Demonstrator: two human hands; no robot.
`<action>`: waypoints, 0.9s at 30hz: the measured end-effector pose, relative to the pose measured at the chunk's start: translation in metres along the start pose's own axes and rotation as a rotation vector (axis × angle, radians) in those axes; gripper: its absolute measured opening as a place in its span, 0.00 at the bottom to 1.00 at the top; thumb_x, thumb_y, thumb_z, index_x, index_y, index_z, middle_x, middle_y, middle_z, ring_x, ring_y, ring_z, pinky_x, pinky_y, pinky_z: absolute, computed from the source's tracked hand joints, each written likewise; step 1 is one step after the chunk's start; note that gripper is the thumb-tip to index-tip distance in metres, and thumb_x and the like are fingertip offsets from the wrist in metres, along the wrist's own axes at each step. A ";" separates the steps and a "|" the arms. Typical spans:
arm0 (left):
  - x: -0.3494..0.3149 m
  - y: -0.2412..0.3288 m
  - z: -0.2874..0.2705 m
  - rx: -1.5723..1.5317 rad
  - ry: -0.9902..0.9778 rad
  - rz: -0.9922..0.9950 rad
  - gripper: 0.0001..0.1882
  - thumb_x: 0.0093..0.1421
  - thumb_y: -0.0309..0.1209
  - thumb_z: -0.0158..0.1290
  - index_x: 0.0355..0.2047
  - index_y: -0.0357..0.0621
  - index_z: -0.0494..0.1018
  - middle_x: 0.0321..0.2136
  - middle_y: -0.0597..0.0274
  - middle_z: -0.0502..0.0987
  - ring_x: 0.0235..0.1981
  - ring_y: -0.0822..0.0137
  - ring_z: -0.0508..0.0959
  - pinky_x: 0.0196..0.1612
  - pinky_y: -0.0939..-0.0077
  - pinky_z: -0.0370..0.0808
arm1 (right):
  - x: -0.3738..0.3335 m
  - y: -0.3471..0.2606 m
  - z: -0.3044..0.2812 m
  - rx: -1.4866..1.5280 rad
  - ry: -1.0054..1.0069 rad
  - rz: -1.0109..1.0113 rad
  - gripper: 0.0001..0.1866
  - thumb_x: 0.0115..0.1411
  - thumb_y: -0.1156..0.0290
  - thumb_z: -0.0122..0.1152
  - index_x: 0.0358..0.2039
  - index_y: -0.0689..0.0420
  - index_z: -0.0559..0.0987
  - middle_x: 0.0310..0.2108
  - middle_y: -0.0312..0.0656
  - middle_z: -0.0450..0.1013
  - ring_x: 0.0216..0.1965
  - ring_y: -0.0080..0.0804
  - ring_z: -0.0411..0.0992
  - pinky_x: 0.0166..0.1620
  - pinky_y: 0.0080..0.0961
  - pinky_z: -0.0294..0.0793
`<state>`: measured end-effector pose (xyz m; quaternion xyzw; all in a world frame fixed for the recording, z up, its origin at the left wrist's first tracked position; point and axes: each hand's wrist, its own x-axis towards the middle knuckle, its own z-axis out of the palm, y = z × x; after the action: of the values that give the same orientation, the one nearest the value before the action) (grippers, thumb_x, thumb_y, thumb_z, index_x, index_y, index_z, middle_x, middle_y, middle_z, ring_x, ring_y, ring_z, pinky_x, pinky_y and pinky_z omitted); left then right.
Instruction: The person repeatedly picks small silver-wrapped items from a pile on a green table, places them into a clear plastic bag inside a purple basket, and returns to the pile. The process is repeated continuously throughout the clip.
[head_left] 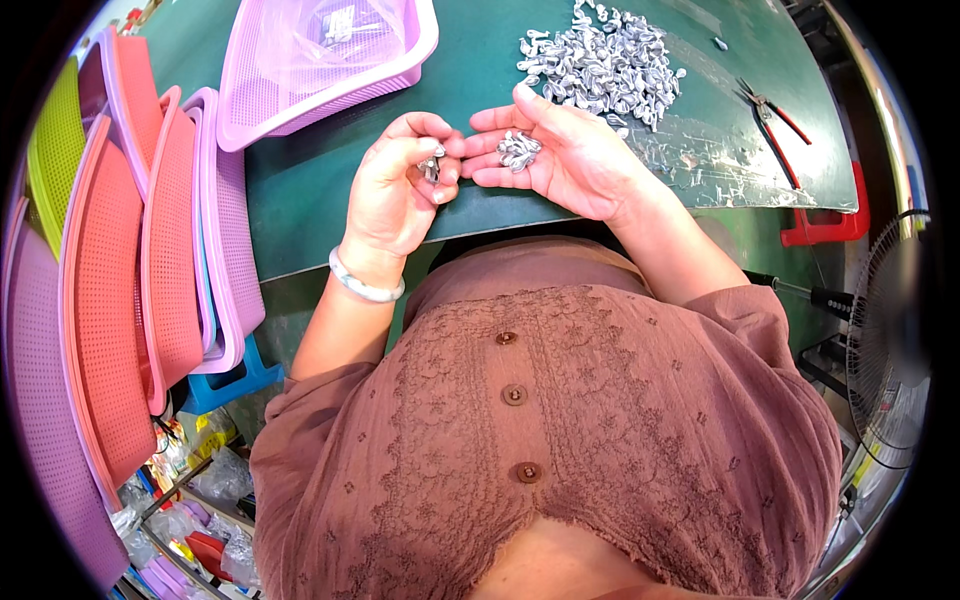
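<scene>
My left hand [398,180] is closed, its thumb and fingers pinching a few small glossy grey-white pieces [430,168]. Close beside it, my right hand [575,160] lies palm up and slightly cupped, with a small cluster of the same teardrop-shaped pieces [519,151] resting on its fingers. The fingertips of both hands meet or nearly meet above the table's near edge. Beyond my right hand, a large loose pile of these pieces [605,68] is spread on the green table [460,95]. Their exact kind is too small to tell.
A lilac basket [330,120] holding a clear plastic bag stands at the far left of the table. Red-handled pliers [772,125] lie at the right amid scraps. Stacked coral baskets [110,320] fill the left side; a fan [885,340] stands at the right.
</scene>
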<state>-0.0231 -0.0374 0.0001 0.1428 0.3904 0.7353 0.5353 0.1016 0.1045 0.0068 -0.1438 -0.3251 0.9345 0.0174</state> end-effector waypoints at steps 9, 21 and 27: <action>-0.001 -0.018 0.019 1.021 0.037 0.503 0.07 0.50 0.18 0.53 0.31 0.35 0.74 0.25 0.68 0.73 0.24 0.82 0.68 0.29 0.89 0.66 | 0.002 0.005 0.001 -0.020 0.003 -0.051 0.24 0.60 0.59 0.46 0.40 0.73 0.65 0.35 0.50 0.66 0.38 0.36 0.68 0.45 0.33 0.70; -0.003 -0.019 0.019 1.235 0.052 0.557 0.09 0.45 0.20 0.57 0.30 0.37 0.74 0.21 0.65 0.73 0.20 0.79 0.68 0.23 0.85 0.66 | 0.002 0.007 0.001 -0.085 0.037 -0.054 0.25 0.61 0.58 0.44 0.43 0.72 0.67 0.38 0.48 0.67 0.39 0.31 0.67 0.44 0.28 0.69; -0.004 -0.017 0.019 1.298 0.035 0.549 0.05 0.46 0.20 0.56 0.26 0.37 0.74 0.20 0.65 0.72 0.20 0.78 0.68 0.23 0.84 0.65 | 0.001 0.008 0.001 -0.049 0.045 -0.044 0.24 0.61 0.58 0.45 0.42 0.71 0.68 0.40 0.46 0.65 0.40 0.29 0.65 0.44 0.28 0.69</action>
<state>0.0022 -0.0307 0.0008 0.5149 0.7086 0.4645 0.1306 0.1007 0.0983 0.0023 -0.1578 -0.3508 0.9221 0.0418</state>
